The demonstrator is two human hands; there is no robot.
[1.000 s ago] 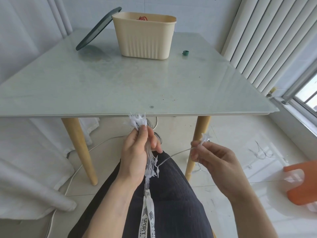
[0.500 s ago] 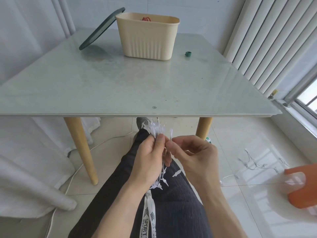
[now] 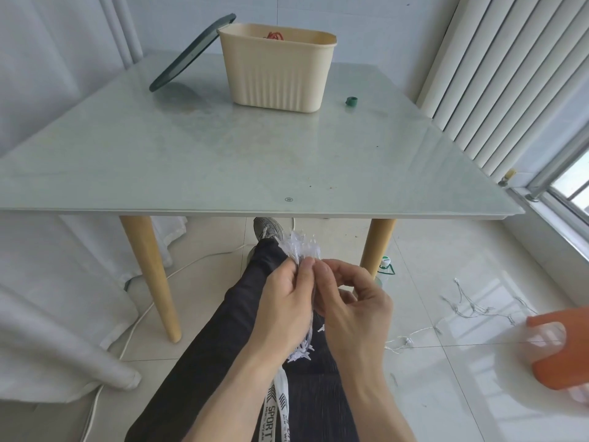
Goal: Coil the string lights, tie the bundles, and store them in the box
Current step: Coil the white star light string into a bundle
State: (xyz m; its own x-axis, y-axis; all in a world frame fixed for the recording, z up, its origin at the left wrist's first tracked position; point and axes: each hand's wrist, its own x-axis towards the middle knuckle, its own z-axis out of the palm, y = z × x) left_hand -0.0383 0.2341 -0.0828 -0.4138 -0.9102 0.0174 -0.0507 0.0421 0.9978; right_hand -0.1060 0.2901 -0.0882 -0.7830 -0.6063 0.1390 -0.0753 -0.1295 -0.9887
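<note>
My left hand (image 3: pixel 283 307) grips a bundle of white string lights (image 3: pixel 301 247) over my lap, below the table's near edge. Small bulbs stick out above the fist and more hang below it. My right hand (image 3: pixel 353 311) is pressed against the left one and pinches a strand into the bundle at the fingertips. The loose tail of the string lights (image 3: pixel 471 309) trails over the floor tiles to the right. A beige ribbed box (image 3: pixel 277 71) stands open at the far side of the glass table (image 3: pixel 223 154), with something red inside it.
A dark green lid (image 3: pixel 191 52) leans against the box's left side. A small green ring (image 3: pixel 351 101) lies right of the box. A white cable (image 3: pixel 153 307) runs over the floor by the wooden table leg (image 3: pixel 149 275). An orange stool (image 3: pixel 561 352) stands at the right.
My right hand has come in from the right, bringing a strand to the bundle, and now touches my left hand. Both hands sit slightly further right than before.
</note>
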